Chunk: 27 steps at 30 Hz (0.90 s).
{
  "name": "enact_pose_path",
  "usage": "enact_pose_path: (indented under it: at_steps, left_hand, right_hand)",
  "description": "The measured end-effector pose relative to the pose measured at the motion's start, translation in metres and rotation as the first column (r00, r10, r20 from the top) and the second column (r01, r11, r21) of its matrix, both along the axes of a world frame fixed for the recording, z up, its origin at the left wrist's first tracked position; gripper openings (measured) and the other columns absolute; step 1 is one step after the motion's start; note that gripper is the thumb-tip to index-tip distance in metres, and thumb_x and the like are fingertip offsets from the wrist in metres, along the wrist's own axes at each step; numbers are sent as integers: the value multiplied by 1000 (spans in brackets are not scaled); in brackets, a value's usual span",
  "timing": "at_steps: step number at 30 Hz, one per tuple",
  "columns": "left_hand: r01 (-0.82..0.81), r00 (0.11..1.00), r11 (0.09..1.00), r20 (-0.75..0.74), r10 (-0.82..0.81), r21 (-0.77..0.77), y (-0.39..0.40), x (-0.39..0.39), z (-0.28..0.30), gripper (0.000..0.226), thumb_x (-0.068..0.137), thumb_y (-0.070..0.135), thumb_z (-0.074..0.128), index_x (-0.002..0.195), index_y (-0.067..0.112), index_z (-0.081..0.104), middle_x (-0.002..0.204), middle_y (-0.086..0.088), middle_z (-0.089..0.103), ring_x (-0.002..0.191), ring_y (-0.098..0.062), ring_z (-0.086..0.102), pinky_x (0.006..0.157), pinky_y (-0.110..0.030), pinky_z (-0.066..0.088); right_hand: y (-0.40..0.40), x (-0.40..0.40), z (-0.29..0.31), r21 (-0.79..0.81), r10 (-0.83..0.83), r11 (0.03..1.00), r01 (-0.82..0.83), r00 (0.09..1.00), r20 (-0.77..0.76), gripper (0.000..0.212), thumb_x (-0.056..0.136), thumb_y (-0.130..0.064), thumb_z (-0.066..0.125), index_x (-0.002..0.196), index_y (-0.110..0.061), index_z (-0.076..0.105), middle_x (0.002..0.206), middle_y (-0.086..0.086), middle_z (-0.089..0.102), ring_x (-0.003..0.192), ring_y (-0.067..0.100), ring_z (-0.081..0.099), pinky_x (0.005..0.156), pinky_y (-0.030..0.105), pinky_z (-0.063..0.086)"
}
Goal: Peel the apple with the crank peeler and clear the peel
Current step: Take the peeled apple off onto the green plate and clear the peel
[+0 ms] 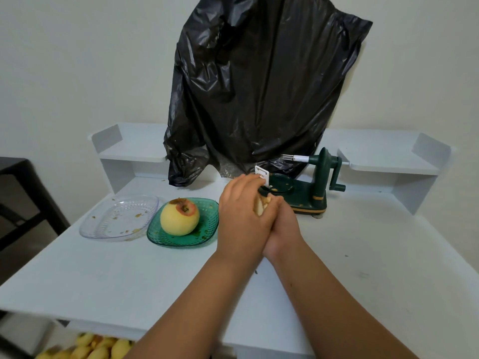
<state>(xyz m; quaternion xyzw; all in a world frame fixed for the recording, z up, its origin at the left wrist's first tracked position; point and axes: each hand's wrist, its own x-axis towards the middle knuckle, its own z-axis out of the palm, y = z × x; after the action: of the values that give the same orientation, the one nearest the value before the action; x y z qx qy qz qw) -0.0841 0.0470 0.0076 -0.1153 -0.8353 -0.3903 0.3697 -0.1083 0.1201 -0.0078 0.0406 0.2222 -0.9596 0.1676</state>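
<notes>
Several peeled apples (pixel 85 348) lie below the table's near edge, at the lower left of the view. Two forearms cross the white table (pixel 375 255) from the near edge toward its middle. The left hand (pixel 243 216) and right hand (pixel 281 229) are pressed together just in front of the peeler (pixel 313 187). Between them sits a bunch of pale peel (pixel 260 206); the fingers of both hands are curled around it, holding it. The left hand's fingertips reach the white blade arm (pixel 261 173) at the peeler's front.

Left of the hands, a green dish (pixel 204 237) carries the peeled apple (pixel 179 216), upright, with a ring of red skin left around the stem end. Small scraps lie on the dish beside it. A clear dish (pixel 103 229) touches or slightly overlaps the green one on its left side and holds only a few crumbs of peel.

The peeler stands toward the far right of the table, dark green with a gold band at its base. Its prongs (pixel 287 157) are bare and point left; the crank (pixel 337 177) is on the right side.

A white shelf (pixel 129 149) runs along the table's far edge. A black bag (pixel 259 86) hangs against the wall and drapes over the shelf's middle.
</notes>
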Motion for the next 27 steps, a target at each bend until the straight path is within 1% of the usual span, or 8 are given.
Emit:
enact_pose_path:
  at_steps: [4,8,11,13,19,22,24,27]
  left_hand:
    - [-44,997,983,73,32,176,-29,12,8,38,81,42,65,115,25,60,118,12,57,113,-5,48,98,-30,43]
    - [-57,998,956,55,43,287,-67,25,20,38,79,45,67,113,29,60,112,15,59,105,5,52,88,-11,40]
    - [-83,996,927,73,60,365,-94,35,25,38,75,49,66,110,38,58,108,22,58,102,11,52,81,0,37]
    - [-96,993,925,95,66,366,-112,38,27,39,74,51,66,111,41,57,109,24,57,103,8,53,82,-4,39]
    - [-151,985,933,130,114,327,-157,36,31,33,77,46,69,108,43,57,107,25,56,102,8,52,81,-6,39]
    - [-143,984,916,157,90,374,-176,31,33,32,79,39,72,109,42,59,108,21,58,99,7,54,81,-14,45]
    - [-169,979,915,166,115,366,-187,26,35,32,81,36,70,111,39,60,107,18,58,96,10,54,74,-6,44]
    - [-212,970,911,192,152,353,-208,18,38,36,84,32,69,118,35,59,110,14,60,95,5,56,70,-2,43]
  right_hand:
    - [-27,6,22,-4,65,998,-65,997,40,47,96,-30,39,115,4,64,101,21,68,92,32,69,85,41,56]
    - [-62,10,41,-50,135,990,-130,985,110,52,94,-38,43,116,3,66,102,25,71,84,40,72,68,48,60]
    - [-89,12,51,-103,132,988,-120,984,121,48,95,-36,42,122,-4,65,118,23,67,102,41,67,84,52,54]
    - [-107,13,55,-102,117,989,-105,986,119,45,96,-36,41,122,-7,65,115,21,68,106,38,65,95,53,49]
    - [-152,11,73,18,118,993,-120,990,81,43,101,-34,34,129,-10,57,103,17,65,96,32,62,99,46,42]
    - [-173,7,83,67,128,989,-131,991,45,46,101,-41,35,131,-13,56,118,22,62,107,36,61,94,50,46]
    - [-185,5,87,98,147,984,-149,989,27,50,100,-47,37,133,-14,54,127,22,58,112,38,59,91,52,48]
    - [-203,1,92,139,171,976,-168,985,-8,53,99,-51,38,136,-16,51,132,18,55,117,36,57,104,53,41]
